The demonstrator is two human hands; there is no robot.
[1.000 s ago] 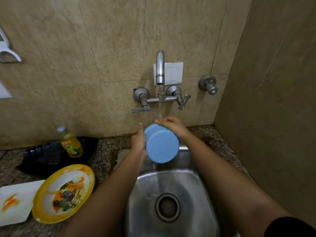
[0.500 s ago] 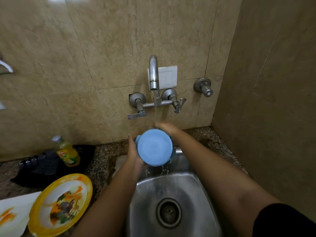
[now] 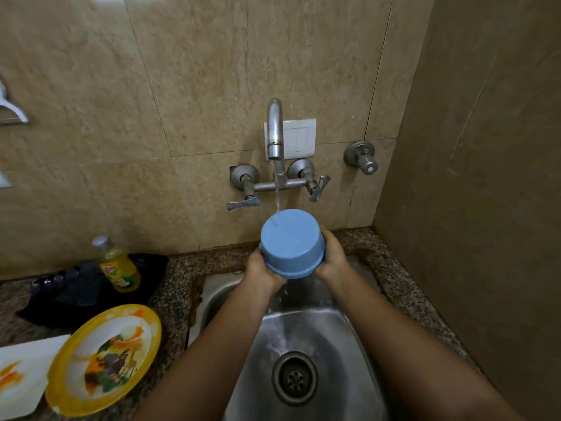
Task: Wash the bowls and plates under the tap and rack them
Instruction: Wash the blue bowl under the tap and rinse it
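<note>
A blue bowl (image 3: 290,242) is held upside down over the steel sink (image 3: 306,335), its flat base facing me. My left hand (image 3: 260,270) grips its rim on the left and my right hand (image 3: 334,259) grips it on the right. Water runs from the tap (image 3: 275,132) onto the far edge of the bowl's base and drips off below. On the counter to the left lie a dirty yellow plate (image 3: 104,358) and a dirty white square plate (image 3: 21,379).
A yellow dish-soap bottle (image 3: 118,265) stands on a black rack or tray (image 3: 76,293) at the left back of the granite counter (image 3: 176,287). Tiled walls close in behind and on the right. A separate valve (image 3: 362,159) sticks out right of the tap.
The bowl has turned from lying on its side to base-up and risen toward the spout. My right hand has slid from its top to its right rim. Water runs again after a pause.
</note>
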